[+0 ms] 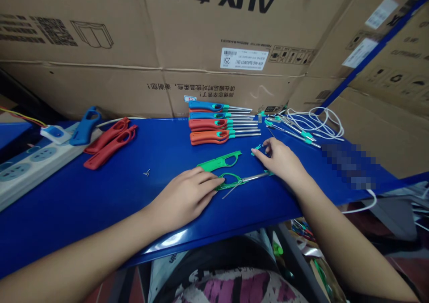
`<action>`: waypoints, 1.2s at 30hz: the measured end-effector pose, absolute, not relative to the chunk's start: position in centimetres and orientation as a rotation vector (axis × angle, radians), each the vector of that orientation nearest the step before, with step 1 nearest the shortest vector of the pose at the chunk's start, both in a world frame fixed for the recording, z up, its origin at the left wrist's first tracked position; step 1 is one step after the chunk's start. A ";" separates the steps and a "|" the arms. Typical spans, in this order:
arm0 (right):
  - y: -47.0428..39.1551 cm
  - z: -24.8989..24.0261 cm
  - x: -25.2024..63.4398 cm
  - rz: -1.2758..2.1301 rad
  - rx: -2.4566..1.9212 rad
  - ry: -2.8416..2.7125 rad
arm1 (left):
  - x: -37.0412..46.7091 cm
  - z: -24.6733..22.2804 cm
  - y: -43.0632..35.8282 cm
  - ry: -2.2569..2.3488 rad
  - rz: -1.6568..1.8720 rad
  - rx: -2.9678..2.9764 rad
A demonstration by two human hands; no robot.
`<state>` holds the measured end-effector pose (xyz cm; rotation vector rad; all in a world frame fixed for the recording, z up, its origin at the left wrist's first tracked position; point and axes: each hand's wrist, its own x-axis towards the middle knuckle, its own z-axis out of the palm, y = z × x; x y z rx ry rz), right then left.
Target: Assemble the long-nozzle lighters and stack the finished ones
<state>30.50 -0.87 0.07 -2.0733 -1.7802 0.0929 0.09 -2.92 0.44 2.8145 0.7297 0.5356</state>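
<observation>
Lying open on the counter (127,204), the lower green handle (236,178) is under the left hand (191,191), whose fingers bend over its near end and hold it down. A metal tube (256,177) runs out from it to the right, and a thin strip (231,190) slants across beside its loop. Just beyond, apart from it, is a second green shell (219,161).

To the right, the right hand (281,157) reaches past the tube with its fingers curled and narrow. The thumb tip is at a small green piece (256,149); from where I stand I can't tell whether it's pinched or only touched.

I'd judge the step in hand to be dealing with the small parts while the handle is open. To my eye, the next move calls for a firm pinch on that little piece, with the left hand steady enough that nothing in the open handle shifts.

Further out, a few loose screws (146,173) lie left of the work, and a row of blue, red and orange lighters (209,124) sits beyond it. Spare tubes (295,133) with green fittings lie near a white cable (323,119). Over on the left are red shells (110,149), a blue shell (86,126) and a power strip (36,160); behind everything stands a big cardboard box (161,39).
</observation>
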 end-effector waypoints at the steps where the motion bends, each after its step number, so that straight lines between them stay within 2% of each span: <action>1: -0.5 0.2 30.5 0.091 -2.078 -1.821 | 0.1 0.4 -2.9 0.731 0.538 2.814; 7: 1.3 1.9 31.1 0.240 -2.017 -2.088 | 0.2 0.3 -2.9 0.729 0.538 2.813; 15: 0.4 3.3 30.7 -0.153 -1.830 -2.605 | 0.2 0.4 -2.9 0.716 0.534 2.806; 20: 0.0 2.6 32.1 -0.282 -1.861 -2.518 | 0.2 0.3 -3.0 0.704 0.541 2.732; 28: -1.5 1.7 32.2 -0.101 -1.568 -2.379 | 0.4 0.0 -3.0 0.763 0.546 2.666; 36: -2.6 1.2 31.6 0.039 -1.530 -2.237 | 0.3 0.1 -2.9 0.768 0.528 2.644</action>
